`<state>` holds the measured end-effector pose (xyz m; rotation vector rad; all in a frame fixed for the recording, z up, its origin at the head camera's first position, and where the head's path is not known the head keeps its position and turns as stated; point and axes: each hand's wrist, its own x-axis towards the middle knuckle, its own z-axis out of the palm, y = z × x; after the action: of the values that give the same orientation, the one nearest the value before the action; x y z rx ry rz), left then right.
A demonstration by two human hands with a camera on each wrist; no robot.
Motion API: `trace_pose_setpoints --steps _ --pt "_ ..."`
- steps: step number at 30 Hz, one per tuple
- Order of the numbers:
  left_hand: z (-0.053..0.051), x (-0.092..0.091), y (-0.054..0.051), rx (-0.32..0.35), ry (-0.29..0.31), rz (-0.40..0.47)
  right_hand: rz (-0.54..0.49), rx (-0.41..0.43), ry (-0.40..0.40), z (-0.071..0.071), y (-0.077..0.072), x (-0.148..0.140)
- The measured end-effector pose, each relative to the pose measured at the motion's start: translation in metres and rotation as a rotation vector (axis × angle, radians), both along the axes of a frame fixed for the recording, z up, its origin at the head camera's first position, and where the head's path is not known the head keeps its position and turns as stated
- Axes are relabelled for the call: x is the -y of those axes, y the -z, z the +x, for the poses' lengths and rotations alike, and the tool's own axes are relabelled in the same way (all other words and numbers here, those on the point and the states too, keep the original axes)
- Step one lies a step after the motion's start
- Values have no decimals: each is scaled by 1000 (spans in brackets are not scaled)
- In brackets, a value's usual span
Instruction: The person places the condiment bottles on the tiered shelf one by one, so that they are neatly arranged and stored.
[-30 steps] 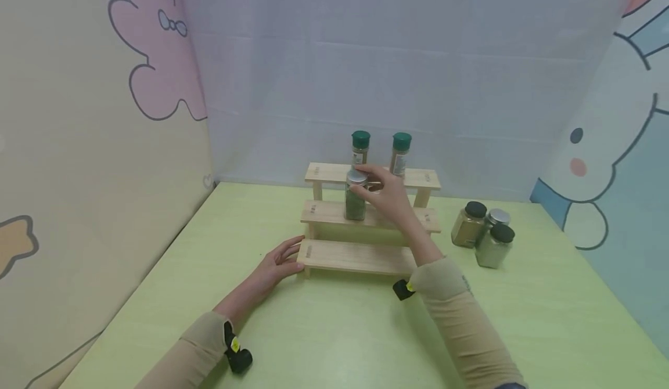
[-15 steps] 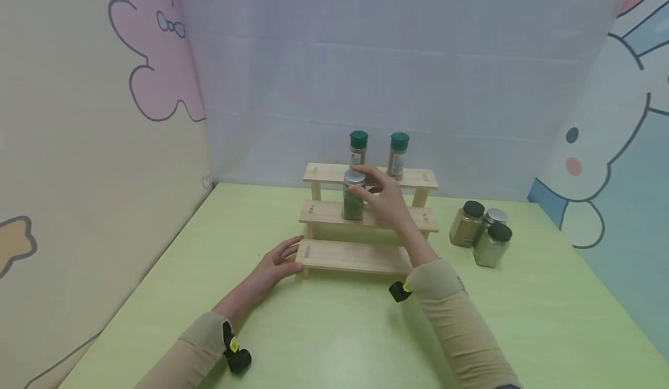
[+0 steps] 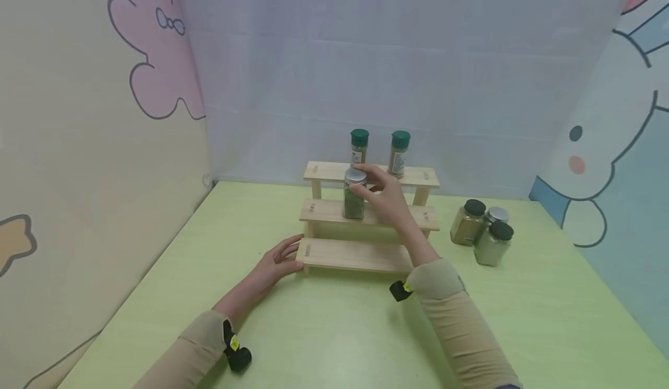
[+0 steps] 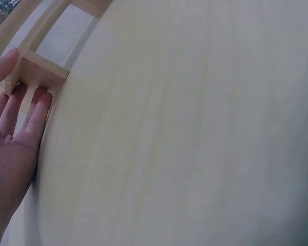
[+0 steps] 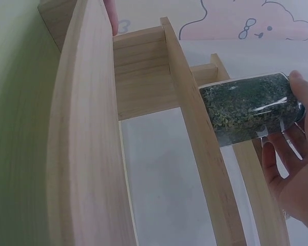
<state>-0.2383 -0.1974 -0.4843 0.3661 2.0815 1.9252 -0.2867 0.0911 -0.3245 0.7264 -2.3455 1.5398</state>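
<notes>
- Right hand point(image 3: 385, 198): thumb and fingers closed to jar width, pinching the green herb jar point(image 3: 353, 203) up at its silver lid.
- Jar location: middle tier point(image 3: 320, 209) of the three-step wooden rack point(image 3: 311, 230), left of centre, upright, base close to the front edge. Looks seated; a tiny lift under it, can't tell.
- Room around jar: board runs on both sides of it; right-hand stretch passes behind the hand and wrist.
- Behind it, top tier point(image 3: 328, 171): left green-capped bottle point(image 3: 359, 140) almost in line with jar and knuckles in head view, right green-capped bottle point(image 3: 399, 152) further along, gap between the two.
- Left hand point(image 3: 275, 264): thumb over the end of the bottom tier point(image 3: 355, 255), other fingers against the end panel point(image 4: 42, 73), so narrow opening, rack end held between.
- Bottom tier: bare board across most of its length; right end hidden by forearm and cuff.
- Right of rack: strip of tabletop point(image 3: 324, 331), then three jars bunched: black-capped brown jar point(image 3: 466, 226), silver-lidded jar point(image 3: 496, 213), black-capped pale jar point(image 3: 491, 251). Whether they touch, can't tell.
- Table's left edge well apart from rack; wide stretch of tabletop in front, between the forearms.
</notes>
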Motion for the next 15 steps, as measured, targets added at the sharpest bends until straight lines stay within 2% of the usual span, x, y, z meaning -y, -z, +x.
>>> trace_pose_setpoints --steps 15 --pt "2 -3 -3 33 -13 13 -6 -8 -16 5 -2 -2"
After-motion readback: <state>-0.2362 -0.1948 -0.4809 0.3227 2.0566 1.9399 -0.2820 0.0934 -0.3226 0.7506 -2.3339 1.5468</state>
